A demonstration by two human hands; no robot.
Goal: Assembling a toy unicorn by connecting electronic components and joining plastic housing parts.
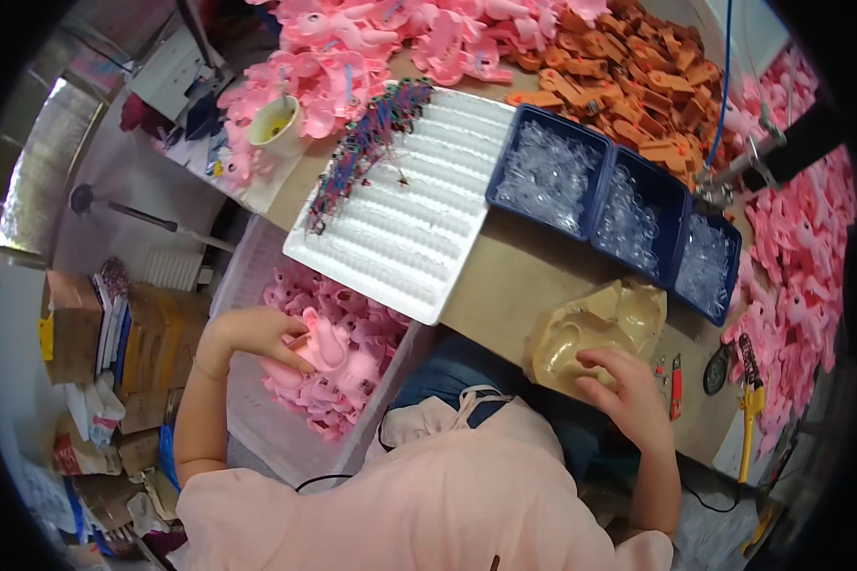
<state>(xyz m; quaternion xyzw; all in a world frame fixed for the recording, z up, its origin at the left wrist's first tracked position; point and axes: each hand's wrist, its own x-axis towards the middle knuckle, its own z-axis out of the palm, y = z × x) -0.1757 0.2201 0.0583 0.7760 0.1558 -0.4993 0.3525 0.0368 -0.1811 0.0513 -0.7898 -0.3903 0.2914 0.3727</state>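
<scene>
My left hand (262, 341) reaches over a translucent white bin (248, 409) at my left. Its thumb and fingers close around a pink plastic animal-shaped toy part (326, 344). Beneath that part, several similar pink toy pieces (328, 409) fill much of the bin. On the right, my right hand (628, 392) is at the near edge of the table, with thumb and forefinger apart and nothing between them. Its fingertips are over a tan, glossy moulded holder (562, 347) with a hollow in it; whether they touch it I cannot tell.
A white ridged tray (433, 200) carries thin coloured wires (362, 143). Three joined blue boxes (595, 238) hold small clear parts. Heaps of pink shells (352, 57) and orange-brown pieces (628, 86) lie behind. Red-handled cutters (676, 385) and a yellow tool (750, 419) are right.
</scene>
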